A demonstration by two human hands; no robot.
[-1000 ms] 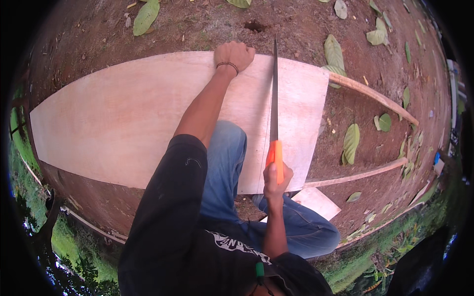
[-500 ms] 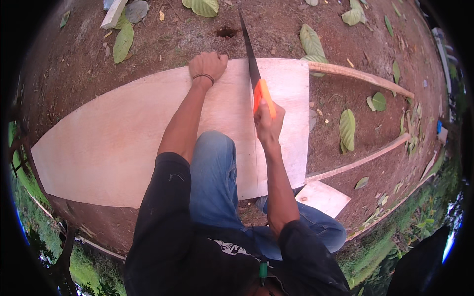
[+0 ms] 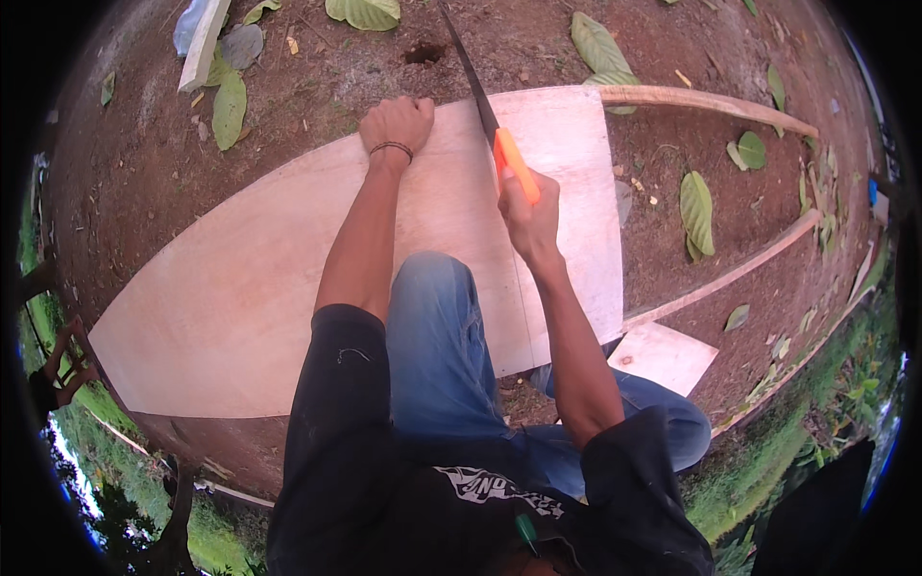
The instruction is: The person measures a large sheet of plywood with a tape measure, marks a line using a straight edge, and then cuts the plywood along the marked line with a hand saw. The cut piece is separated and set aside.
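Observation:
A large pale plywood sheet [image 3: 250, 278], curved on its far side, spreads across the middle of the view. My right hand [image 3: 534, 219] is wrapped round the orange handle of a handsaw [image 3: 516, 161]. The saw's dark blade crosses the sheet's far edge and points away from me. From there a thin straight line runs down the wood toward my knee. My left hand [image 3: 396, 127] is closed at the far edge, left of the blade, its fingertips curled out of sight over the rim. My bent knee, in blue jeans [image 3: 437, 317], presses against or over the sheet.
Two wooden strips [image 3: 711, 99] extend right from beneath the sheet. A small square board [image 3: 665, 357] lies near my right leg. Large green leaves [image 3: 696, 213] are scattered on brown soil, with a small hole [image 3: 424, 53] beyond the sheet. A light wooden bar [image 3: 205, 46] rests far left.
The whole view has turned slightly, so the sheet appears tilted. Against the sheet, both hands and the saw keep nearly the same places.

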